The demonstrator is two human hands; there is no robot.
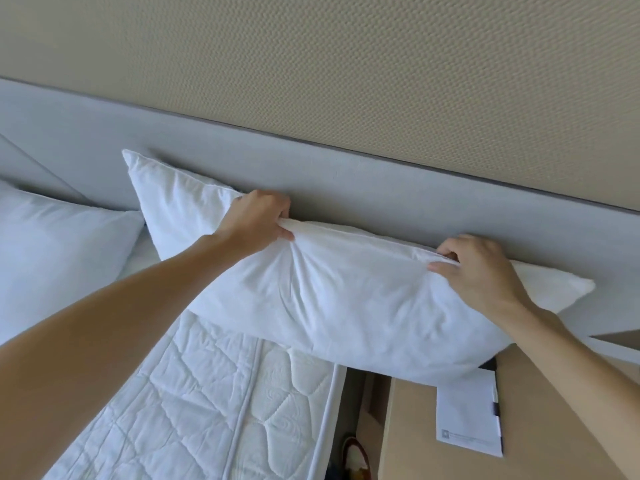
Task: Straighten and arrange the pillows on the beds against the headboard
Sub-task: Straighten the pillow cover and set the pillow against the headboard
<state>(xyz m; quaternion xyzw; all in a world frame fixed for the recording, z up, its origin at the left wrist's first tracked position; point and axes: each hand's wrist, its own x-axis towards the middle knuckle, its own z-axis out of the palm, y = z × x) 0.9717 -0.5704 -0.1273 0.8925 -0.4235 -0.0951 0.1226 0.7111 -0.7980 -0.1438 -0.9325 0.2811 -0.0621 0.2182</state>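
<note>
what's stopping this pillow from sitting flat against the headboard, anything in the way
Nothing visible. Both the left hand and right hand already grip the pillow by its top edge, right at the headboard. Its right end overhangs the nightstand.

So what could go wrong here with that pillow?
The pillow is held by its top edge in both hands, left hand and right hand. Its right end hangs past the mattress over the nightstand, so if let go here it may slump off the bed. It could also brush the notepad below. It sits slanted along the headboard, so it may end up crooked.
</note>
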